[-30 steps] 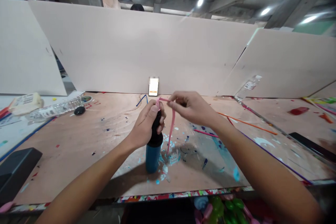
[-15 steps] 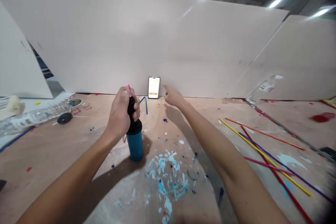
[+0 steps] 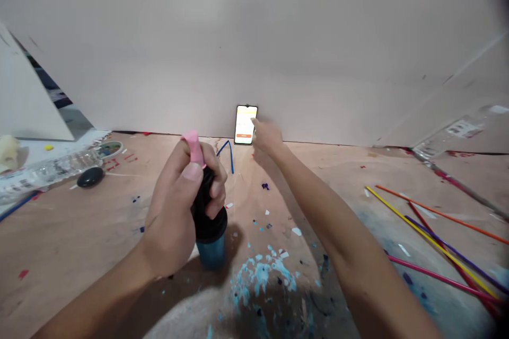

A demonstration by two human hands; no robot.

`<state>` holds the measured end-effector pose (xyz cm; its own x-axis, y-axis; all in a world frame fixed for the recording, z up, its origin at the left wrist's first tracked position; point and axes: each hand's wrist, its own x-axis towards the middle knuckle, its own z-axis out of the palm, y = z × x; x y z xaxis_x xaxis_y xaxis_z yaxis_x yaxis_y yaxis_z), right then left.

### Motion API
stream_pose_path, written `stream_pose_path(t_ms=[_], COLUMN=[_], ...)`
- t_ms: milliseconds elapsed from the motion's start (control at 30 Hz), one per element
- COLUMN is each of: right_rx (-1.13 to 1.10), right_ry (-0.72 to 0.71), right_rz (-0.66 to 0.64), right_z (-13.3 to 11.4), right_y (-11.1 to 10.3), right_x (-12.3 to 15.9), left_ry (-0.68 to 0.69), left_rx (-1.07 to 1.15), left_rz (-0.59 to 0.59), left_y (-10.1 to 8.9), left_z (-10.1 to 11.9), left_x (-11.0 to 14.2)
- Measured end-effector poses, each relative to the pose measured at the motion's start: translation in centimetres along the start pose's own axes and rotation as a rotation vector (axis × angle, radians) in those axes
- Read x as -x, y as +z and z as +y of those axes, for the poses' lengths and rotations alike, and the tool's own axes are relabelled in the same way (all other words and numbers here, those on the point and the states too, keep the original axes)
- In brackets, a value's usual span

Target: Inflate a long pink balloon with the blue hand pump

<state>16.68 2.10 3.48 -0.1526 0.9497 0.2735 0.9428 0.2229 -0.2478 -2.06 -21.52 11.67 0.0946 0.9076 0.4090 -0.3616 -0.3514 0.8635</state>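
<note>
My left hand (image 3: pixel 178 206) is closed around the black neck of an upright balloon pump with a blue barrel (image 3: pixel 212 254). A limp pink balloon (image 3: pixel 193 148) sticks up between its thumb and fingers; where it meets the pump is hidden. My right hand (image 3: pixel 269 136) reaches to a phone (image 3: pixel 243 130) that leans upright against the white board. Its index finger is stretched out over the lit screen, the other fingers are curled, and it holds nothing. A bent thin blue strip (image 3: pixel 230 156) lies in front of the phone.
Several long thin coloured strips, one of them yellow (image 3: pixel 421 233), lie at the right. A clear plastic bottle (image 3: pixel 453 132) rests at the back right, another bottle (image 3: pixel 67 167) at the left beside a black oval object (image 3: pixel 90 177). The white board (image 3: pixel 178 63) closes off the back. Paint flecks cover the tabletop (image 3: pixel 99 233).
My right index finger has moved from beside the phone onto its screen. The view has tilted down and come nearer. My left hand still grips the pump, and more of the pink balloon shows.
</note>
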Motion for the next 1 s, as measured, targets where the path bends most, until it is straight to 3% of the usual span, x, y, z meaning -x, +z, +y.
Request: stream_pose_path(t_ms=[200, 400, 667, 1000], right_rx=[-0.350, -0.610, -0.684, -0.709], right_ry=[0.141, 0.113, 0.128, 0.122], right_rz=[0.198, 0.218, 0.331, 0.347], right_z=[1.5, 2.0, 2.0, 1.7], right_y=[1.1, 3.0, 4.5, 4.6], right_x=[-1.0, -2.7, -4.4, -3.6], left_ry=[-0.025, -0.017, -0.027, -0.047], left_rx=[0.038, 0.060, 0.035, 0.042], left_rz=[0.015, 0.002, 0.008, 0.024], left_y=[-1.2, -1.5, -1.2, -1.5], left_z=[-0.2, -0.4, -0.5, -0.6], left_x=[-1.2, -1.4, -1.4, -1.6])
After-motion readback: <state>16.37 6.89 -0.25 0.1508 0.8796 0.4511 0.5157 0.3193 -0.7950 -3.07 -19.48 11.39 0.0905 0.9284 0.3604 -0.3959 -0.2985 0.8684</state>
